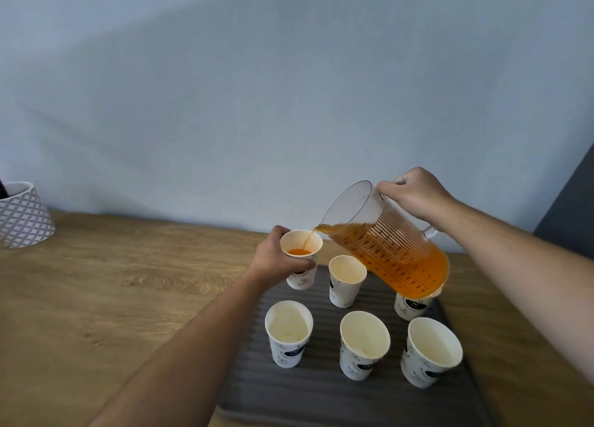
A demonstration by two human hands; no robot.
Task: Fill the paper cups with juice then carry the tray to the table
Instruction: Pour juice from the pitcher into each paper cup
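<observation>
The right hand (414, 192) is curled round the handle of a clear plastic measuring jug (379, 221), which is tipped steeply to the left above the back of a dark grey ribbed tray (321, 391). The orange juice (411, 266) fills the jug's lower side, and a thin stream runs from the spout into a white printed paper cup (300, 278). The left hand (276, 259) grips this cup round its upper wall at the tray's far left corner. A shallow pool of juice lies in the cup's bottom; whether its base rests on the tray cannot be told. Beside it in the back row stands a middle cup (345, 285), and a right cup (409, 309) is partly hidden under the jug's base. Three front cups (364, 344) stand upright in a row nearer the camera, their insides pale and bare. The tray lies on a wooden counter (128, 298) against a pale blue-grey wall (289, 89). A grey-and-white lattice-patterned pot (24, 221) stands at the counter's far left, well apart from the tray.
</observation>
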